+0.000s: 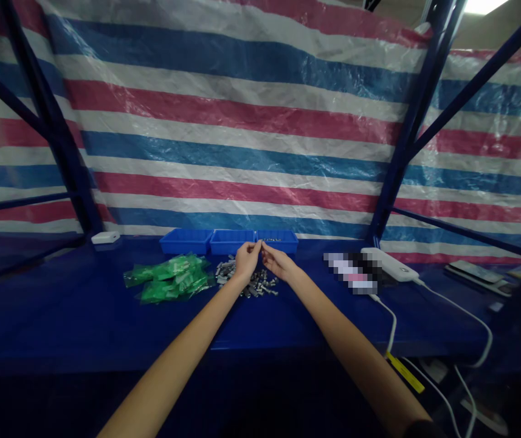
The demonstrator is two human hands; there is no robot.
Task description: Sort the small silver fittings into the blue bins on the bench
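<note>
My left hand [247, 259] and my right hand [277, 260] meet at the fingertips, just in front of the blue bins. Both are closed in a pinch, and whatever lies between the fingers is too small to make out. Beneath them spreads a pile of small silvery metal parts [256, 287], partly hidden by my left hand. To the left of the pile lies a heap of green plastic bags [175, 278]. Behind my right hand, the right blue bin [290, 243] holds some small metal pieces [269, 239].
Two more blue bins, the left one [186, 241] and the middle one [230, 244], stand in the row. A white box [106, 237] sits at the back left. Right of my arms are a blurred-out item [352, 272], a white power bank [390, 266] and white cables [454, 302]. Blue rack posts [408, 146] flank the table.
</note>
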